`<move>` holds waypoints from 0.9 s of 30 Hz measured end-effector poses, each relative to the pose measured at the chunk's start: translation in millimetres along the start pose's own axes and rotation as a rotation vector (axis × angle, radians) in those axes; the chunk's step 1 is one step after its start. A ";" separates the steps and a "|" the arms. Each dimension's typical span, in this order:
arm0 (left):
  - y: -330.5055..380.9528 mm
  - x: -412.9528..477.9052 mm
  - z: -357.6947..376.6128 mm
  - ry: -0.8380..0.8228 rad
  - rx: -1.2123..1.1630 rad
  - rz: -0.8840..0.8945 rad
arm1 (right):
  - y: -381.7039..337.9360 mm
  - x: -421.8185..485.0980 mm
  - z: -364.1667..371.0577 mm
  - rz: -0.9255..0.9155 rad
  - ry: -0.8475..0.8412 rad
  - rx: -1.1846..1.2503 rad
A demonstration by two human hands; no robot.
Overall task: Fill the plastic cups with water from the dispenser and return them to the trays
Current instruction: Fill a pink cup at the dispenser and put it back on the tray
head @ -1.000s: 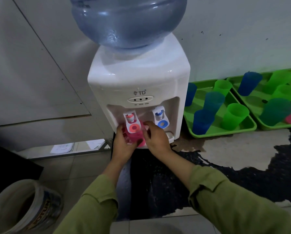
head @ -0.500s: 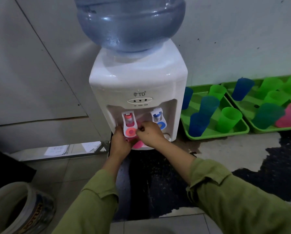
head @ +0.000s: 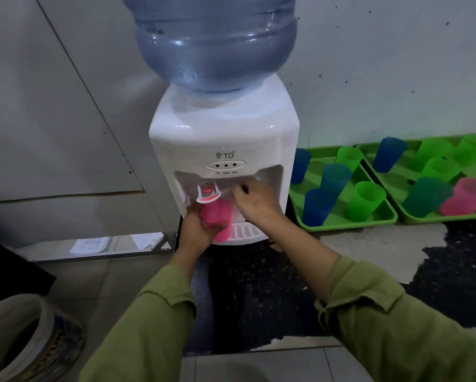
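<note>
Head view showed left hand (head: 195,230) wrapped round pink cup (head: 216,216) below red tap (head: 207,193); right hand (head: 258,202) curled inside dispenser (head: 223,133) recess, grip unclear. Off-centre, water could have spilled onto drip tray (head: 243,232).

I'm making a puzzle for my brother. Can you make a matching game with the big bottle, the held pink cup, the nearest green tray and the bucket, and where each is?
Things:
1 big bottle
2 pink cup
3 nearest green tray
4 bucket

Places:
A bottom left corner
B on top of the dispenser
C right of the dispenser
D under the red tap, gripped by the left hand

Pairs: 1-B, 2-D, 3-C, 4-A
</note>
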State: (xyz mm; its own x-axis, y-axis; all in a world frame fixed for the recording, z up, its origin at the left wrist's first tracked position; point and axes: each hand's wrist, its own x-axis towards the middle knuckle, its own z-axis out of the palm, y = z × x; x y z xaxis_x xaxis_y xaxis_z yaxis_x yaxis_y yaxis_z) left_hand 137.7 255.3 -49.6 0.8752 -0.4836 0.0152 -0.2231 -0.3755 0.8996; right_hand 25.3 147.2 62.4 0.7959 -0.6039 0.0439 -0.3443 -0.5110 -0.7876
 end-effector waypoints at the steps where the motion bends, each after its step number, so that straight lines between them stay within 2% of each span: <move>1: 1.6 -0.7 -0.5 0.011 0.080 0.000 | 6.1 -2.2 -5.1 -0.025 0.088 -0.012; 6: 14.9 -2.8 3.3 0.009 0.136 -0.011 | 31.6 -7.1 -29.8 -0.123 0.504 0.078; 9: 18.3 -5.1 0.6 0.022 0.285 0.027 | 32.6 1.9 -44.5 -0.155 0.587 0.146; 12: 23.8 -8.8 1.0 0.022 0.303 0.039 | 29.6 19.0 -61.0 -0.205 0.524 0.105; 15: 29.0 -11.5 2.9 0.025 0.248 0.013 | 29.3 31.3 -72.5 -0.289 0.370 0.072; 19: 30.8 -12.2 3.3 0.024 0.263 -0.009 | 30.2 35.3 -76.4 -0.316 0.239 0.246; 25: 30.2 -12.8 4.5 0.034 0.206 -0.061 | 25.7 38.9 -76.8 -0.287 0.195 0.368; 27: 29.5 -12.1 4.7 0.046 0.214 -0.082 | 18.0 44.5 -77.6 -0.257 0.229 0.381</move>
State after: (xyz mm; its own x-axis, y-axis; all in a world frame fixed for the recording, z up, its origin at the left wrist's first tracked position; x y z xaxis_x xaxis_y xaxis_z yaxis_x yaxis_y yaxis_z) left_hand 118.5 246.4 -25.3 0.9115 -0.4103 -0.0297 -0.2324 -0.5732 0.7858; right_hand 15.8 63.7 97.8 0.6865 -0.6288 0.3652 0.0877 -0.4270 -0.9000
